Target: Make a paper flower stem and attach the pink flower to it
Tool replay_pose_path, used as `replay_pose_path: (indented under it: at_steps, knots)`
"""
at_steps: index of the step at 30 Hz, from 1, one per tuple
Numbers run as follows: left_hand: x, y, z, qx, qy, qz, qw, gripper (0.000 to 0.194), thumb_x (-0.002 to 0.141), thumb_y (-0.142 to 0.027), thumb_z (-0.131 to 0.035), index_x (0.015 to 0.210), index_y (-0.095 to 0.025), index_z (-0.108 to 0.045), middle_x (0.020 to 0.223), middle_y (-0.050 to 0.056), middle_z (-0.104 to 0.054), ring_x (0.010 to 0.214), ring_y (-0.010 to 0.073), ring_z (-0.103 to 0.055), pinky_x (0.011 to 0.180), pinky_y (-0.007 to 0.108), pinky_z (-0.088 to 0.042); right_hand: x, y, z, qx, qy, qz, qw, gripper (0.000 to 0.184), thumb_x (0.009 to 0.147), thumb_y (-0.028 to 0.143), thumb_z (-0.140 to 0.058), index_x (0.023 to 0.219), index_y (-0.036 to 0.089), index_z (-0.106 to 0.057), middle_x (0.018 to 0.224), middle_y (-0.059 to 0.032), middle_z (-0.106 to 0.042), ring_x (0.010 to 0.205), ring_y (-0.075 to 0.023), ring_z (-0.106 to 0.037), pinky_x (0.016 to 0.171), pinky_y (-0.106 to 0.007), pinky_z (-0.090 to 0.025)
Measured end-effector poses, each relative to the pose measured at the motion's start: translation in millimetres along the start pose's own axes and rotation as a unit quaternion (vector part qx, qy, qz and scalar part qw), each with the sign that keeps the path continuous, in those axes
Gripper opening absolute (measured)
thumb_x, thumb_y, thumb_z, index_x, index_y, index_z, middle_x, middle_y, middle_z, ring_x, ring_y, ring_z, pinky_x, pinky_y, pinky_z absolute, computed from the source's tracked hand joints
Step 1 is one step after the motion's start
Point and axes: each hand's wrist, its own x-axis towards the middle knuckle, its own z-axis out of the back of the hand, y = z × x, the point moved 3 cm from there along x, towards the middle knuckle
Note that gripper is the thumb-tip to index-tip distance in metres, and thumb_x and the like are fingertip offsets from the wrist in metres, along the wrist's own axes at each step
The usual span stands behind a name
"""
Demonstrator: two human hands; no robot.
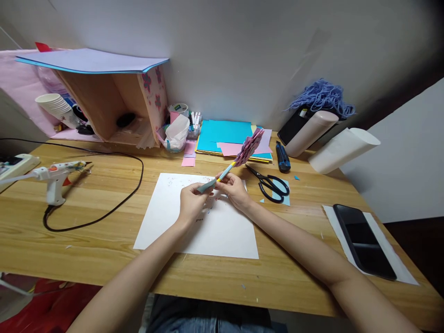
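Observation:
My left hand (191, 200) and my right hand (234, 188) meet over a white sheet of paper (197, 217) on the wooden desk (104, 231). Both pinch a thin stick (227, 172) wrapped in yellow and light blue, which slants up to the right. A folded pink paper flower (250, 146) sits on the stick's far end. The left fingers close on the lower, light blue end of the stick. The right fingers close on it just above.
Black scissors (272, 184) and a blue utility knife (282, 158) lie right of the hands. Coloured paper sheets (222, 134) sit behind. A glue gun (55, 175) with black cable (114, 203) lies left. A phone (364, 240) and paper rolls (342, 149) are right.

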Motion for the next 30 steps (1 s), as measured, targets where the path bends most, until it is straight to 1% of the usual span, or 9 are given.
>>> replay_pose_path:
  at_steps: [6, 11, 16, 22, 26, 28, 30]
  knots:
    - [-1.0, -1.6, -0.4, 0.006, 0.012, -0.021, 1.0, 0.023, 0.064, -0.033, -0.068, 0.073, -0.012, -0.069, 0.066, 0.006, -0.067, 0.063, 0.0174, -0.062, 0.054, 0.024, -0.045, 0.0, -0.6, -0.2, 0.01, -0.013, -0.008, 1.0, 0.028, 0.058, 0.025, -0.079, 0.079, 0.018, -0.062, 0.077, 0.0012, -0.061, 0.071, -0.0106, -0.057, 0.066, -0.024, -0.048]
    - [-1.6, -4.9, -0.5, 0.035, 0.016, -0.043, 0.998, 0.017, 0.067, -0.028, -0.064, 0.073, -0.013, -0.068, 0.068, 0.005, -0.067, 0.065, 0.0167, -0.062, 0.058, 0.025, -0.046, 0.2, -1.3, 0.3, 0.008, -0.023, -0.011, 1.0, 0.03, 0.056, 0.027, -0.079, 0.079, 0.018, -0.061, 0.076, 0.0012, -0.062, 0.07, -0.0112, -0.058, 0.066, -0.025, -0.049]
    - [-2.6, -5.8, -1.3, 0.049, 0.02, -0.065, 0.996, 0.013, 0.067, -0.025, -0.063, 0.072, -0.014, -0.068, 0.068, 0.004, -0.067, 0.065, 0.0165, -0.062, 0.058, 0.024, -0.046, 0.3, -1.0, 1.0, 0.001, -0.03, -0.014, 0.999, 0.031, 0.057, 0.028, -0.079, 0.079, 0.019, -0.06, 0.074, 0.0015, -0.062, 0.068, -0.0109, -0.059, 0.065, -0.024, -0.048]
    - [-5.8, -8.1, -1.6, 0.082, 0.016, -0.109, 0.991, 0.014, 0.071, -0.026, -0.061, 0.074, -0.016, -0.071, 0.072, 0.004, -0.069, 0.067, 0.0151, -0.061, 0.06, 0.023, -0.045, 0.4, -0.5, 0.9, 0.002, -0.038, -0.01, 0.999, 0.032, 0.055, 0.03, -0.079, 0.078, 0.019, -0.059, 0.074, 0.0016, -0.062, 0.068, -0.0117, -0.059, 0.065, -0.025, -0.05]
    - [-7.2, -9.3, -2.1, 0.103, 0.022, -0.147, 0.984, 0.016, 0.073, -0.029, -0.062, 0.07, -0.017, -0.071, 0.071, 0.003, -0.069, 0.065, 0.0137, -0.059, 0.058, 0.022, -0.043, 0.2, 0.3, 0.6, 0.004, -0.056, -0.009, 0.998, 0.033, 0.053, 0.031, -0.08, 0.076, 0.018, -0.059, 0.075, 0.0012, -0.061, 0.069, -0.0123, -0.059, 0.064, -0.026, -0.051]
    - [-6.4, -7.3, -2.6, 0.108, 0.022, -0.146, 0.983, 0.018, 0.073, -0.031, -0.062, 0.069, -0.016, -0.071, 0.068, 0.003, -0.069, 0.062, 0.0134, -0.059, 0.056, 0.022, -0.043, -0.1, 0.9, 1.1, 0.002, -0.063, -0.001, 0.998, 0.032, 0.053, 0.03, -0.08, 0.075, 0.018, -0.06, 0.075, 0.0012, -0.061, 0.068, -0.012, -0.058, 0.063, -0.026, -0.051]
    - [-4.7, -3.6, -3.1, 0.097, 0.019, -0.118, 0.988, 0.021, 0.072, -0.034, -0.063, 0.069, -0.015, -0.071, 0.065, 0.003, -0.069, 0.06, 0.0143, -0.06, 0.055, 0.022, -0.043, -0.5, 1.6, 1.5, -0.002, -0.059, 0.005, 0.998, 0.03, 0.055, 0.03, -0.08, 0.076, 0.018, -0.062, 0.075, 0.0012, -0.061, 0.067, -0.0118, -0.058, 0.063, -0.026, -0.05]
